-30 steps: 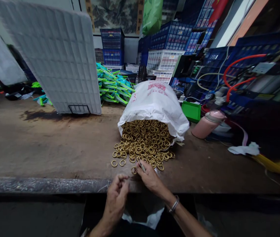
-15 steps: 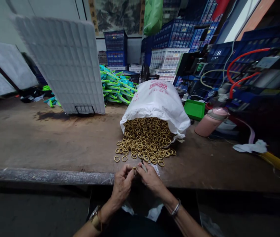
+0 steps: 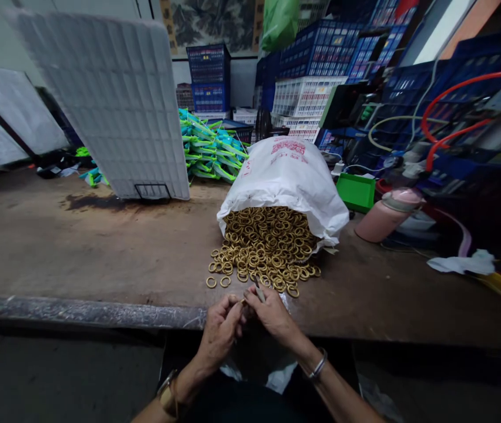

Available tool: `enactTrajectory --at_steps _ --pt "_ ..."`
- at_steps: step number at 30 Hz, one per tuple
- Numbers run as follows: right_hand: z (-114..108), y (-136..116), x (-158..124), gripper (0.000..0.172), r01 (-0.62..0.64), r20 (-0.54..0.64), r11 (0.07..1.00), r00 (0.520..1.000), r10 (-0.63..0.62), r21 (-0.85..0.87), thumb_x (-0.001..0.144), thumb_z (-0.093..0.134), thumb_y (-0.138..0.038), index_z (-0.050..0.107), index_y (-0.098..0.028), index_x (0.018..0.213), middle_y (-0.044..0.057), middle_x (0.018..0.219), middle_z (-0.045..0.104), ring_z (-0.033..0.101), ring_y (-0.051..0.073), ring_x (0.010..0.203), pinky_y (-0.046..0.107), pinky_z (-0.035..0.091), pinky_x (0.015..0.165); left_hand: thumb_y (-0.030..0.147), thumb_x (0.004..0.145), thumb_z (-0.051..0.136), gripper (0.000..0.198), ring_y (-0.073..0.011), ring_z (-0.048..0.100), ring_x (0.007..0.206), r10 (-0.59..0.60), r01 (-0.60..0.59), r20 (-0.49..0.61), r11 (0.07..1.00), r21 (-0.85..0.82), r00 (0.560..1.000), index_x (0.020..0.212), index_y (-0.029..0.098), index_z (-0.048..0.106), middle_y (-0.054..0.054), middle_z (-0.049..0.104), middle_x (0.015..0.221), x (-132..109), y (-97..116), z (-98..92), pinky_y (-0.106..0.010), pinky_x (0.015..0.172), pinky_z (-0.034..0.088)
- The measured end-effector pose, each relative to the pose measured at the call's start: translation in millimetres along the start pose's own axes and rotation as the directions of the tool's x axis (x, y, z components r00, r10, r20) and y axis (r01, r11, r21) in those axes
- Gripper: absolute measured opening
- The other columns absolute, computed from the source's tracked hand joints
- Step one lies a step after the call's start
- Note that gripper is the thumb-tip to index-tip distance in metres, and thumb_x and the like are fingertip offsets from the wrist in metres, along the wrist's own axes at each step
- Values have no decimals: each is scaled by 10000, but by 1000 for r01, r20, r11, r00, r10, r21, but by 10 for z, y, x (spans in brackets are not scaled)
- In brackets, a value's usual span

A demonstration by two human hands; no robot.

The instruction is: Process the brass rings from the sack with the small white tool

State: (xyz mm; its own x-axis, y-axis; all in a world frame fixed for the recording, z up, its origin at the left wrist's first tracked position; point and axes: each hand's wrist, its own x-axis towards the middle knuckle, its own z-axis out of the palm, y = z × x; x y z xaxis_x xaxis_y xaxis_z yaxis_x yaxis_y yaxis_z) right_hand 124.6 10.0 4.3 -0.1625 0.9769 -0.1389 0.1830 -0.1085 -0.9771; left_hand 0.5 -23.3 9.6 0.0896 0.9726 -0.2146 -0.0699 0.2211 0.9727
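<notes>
At the table's front edge, my left hand pinches a small brass-coloured ring between thumb and fingers. My right hand is closed around a slim grey tool with a dark tip; its exact kind cannot be made out. Both hands' fingertips meet at the ring, which they partly hide. Just beyond them, a heap of similar rings spills from the mouth of a white woven sack lying on its side. Two loose rings lie at the heap's left front.
A pale ribbed panel stands upright on the wooden table at left. Behind are green and blue plastic pieces and stacked crates. To the right are a green tray, a pink bottle and red hoses.
The view has shifted slightly, so the sack and bottle appear a little further right. My hands stay together at the ring, the right fingers and tool having shifted slightly.
</notes>
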Motion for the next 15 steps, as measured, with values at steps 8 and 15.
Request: enactTrajectory --at_steps 8,15 --pt "0 -21 -1 232 141 28 974 990 -138 -176 775 448 -343 431 -183 608 -52 569 394 360 89 550 207 306 522 470 713 559 324 -27 343 347 -121 133 60 957 -257 991 668 170 445 70 460 503 3 -40 -24 -152 346 252" --pt "-64 74 8 191 185 -15 918 979 -203 -351 811 384 -295 467 -193 672 -31 573 457 400 108 545 215 306 519 461 743 548 303 -29 373 381 -77 96 68 931 -351 995 741 183 429 60 495 590 17 -75 -24 -151 367 303"
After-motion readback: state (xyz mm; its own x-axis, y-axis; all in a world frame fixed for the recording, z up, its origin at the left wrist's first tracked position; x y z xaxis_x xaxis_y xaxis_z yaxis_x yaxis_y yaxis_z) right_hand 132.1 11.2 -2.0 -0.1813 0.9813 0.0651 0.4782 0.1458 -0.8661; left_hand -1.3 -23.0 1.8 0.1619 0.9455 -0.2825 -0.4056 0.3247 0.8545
